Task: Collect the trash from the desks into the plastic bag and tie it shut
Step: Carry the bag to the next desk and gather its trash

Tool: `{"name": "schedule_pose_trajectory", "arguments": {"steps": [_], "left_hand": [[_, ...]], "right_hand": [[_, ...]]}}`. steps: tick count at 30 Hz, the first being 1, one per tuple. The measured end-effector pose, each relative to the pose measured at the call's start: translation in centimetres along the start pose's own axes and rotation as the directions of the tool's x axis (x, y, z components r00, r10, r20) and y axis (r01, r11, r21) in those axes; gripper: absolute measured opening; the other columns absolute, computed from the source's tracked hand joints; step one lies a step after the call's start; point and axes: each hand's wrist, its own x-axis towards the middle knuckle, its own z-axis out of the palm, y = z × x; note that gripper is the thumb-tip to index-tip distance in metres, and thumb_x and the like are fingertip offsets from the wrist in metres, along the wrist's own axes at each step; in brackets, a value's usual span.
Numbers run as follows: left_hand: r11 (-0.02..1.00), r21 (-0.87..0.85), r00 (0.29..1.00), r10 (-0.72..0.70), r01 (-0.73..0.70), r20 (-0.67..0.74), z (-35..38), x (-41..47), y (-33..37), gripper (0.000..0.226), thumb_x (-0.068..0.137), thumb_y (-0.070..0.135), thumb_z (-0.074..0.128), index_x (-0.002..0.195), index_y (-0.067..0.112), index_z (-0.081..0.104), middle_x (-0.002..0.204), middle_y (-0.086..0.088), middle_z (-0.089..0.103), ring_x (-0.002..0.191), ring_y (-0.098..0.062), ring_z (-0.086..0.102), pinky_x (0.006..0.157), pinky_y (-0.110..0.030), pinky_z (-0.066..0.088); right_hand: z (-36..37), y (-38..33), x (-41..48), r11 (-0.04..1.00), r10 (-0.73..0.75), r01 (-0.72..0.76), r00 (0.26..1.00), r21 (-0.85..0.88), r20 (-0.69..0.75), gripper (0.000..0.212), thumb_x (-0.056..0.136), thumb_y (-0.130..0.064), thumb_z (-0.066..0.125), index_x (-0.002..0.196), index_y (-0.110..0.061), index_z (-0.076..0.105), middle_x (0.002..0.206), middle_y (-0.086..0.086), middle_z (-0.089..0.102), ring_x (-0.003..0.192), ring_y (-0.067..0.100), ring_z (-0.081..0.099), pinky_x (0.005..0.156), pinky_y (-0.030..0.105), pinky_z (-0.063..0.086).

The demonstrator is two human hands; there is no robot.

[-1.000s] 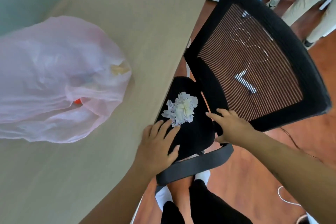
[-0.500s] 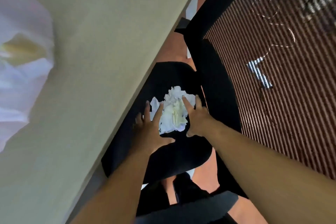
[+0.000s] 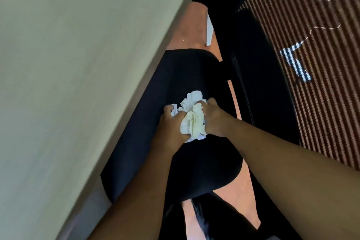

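Note:
A wad of crumpled white and pale yellow paper tissue (image 3: pixel 191 118) lies on the black seat (image 3: pixel 185 76) of an office chair. My left hand (image 3: pixel 170 125) grips the wad from the left, its fingers curled into the paper. From the right, my right hand (image 3: pixel 213 119) grips the same wad with its fingers dug in. The plastic bag is out of view.
The beige desk top (image 3: pixel 78 64) fills the left half, its edge running diagonally right beside the seat. The chair's mesh backrest (image 3: pixel 311 54) rises at the right. Orange-brown floor (image 3: pixel 187 31) shows between desk and chair.
The view has dropped closer to the chair and the bag has left the frame. Both hands went from flat beside the tissue to curled round it, bunching it together.

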Motion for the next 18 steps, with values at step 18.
{"name": "schedule_pose_trajectory", "arguments": {"steps": [18], "left_hand": [[0.980,-0.163,0.990,0.096,-0.113,-0.107,-20.4,-16.2,17.3,0.054,0.077,0.026,0.078,0.102,0.050,0.037,0.135,0.008,0.039,0.111,-0.016,0.053,0.091,-0.037,0.052]], "right_hand": [[-13.1,-12.4,-25.3,0.977,-0.191,0.181,0.978,-0.110,-0.085,0.047,0.085,-0.011,0.065,0.124,-0.018,0.040,0.113,0.003,0.035,0.082,0.016,0.045,0.067,0.021,0.042]]}}
